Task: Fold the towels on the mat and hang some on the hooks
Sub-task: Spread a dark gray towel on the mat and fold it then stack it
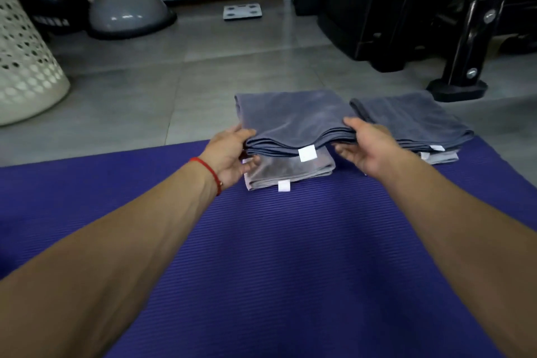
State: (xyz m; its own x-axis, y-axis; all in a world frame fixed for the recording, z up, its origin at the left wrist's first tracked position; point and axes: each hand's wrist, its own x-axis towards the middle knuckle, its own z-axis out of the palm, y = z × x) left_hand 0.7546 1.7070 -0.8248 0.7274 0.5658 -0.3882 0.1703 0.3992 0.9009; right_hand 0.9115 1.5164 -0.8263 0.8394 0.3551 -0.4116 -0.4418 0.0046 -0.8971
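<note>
A folded dark grey towel (293,116) lies atop a lighter grey folded towel (290,170) at the far edge of the purple mat (261,256). My left hand (229,154) grips the dark towel's near left corner, thumb on top and fingers beneath. My right hand (366,145) holds its near right corner the same way. To the right sits a second stack, a dark grey folded towel (406,119) on a light grey one (441,157). No hooks are in view.
A white perforated laundry basket (26,67) stands at the left on the grey tiled floor. A grey half-dome balance trainer (128,11), a bathroom scale (242,11) and black gym equipment (465,38) stand beyond the mat.
</note>
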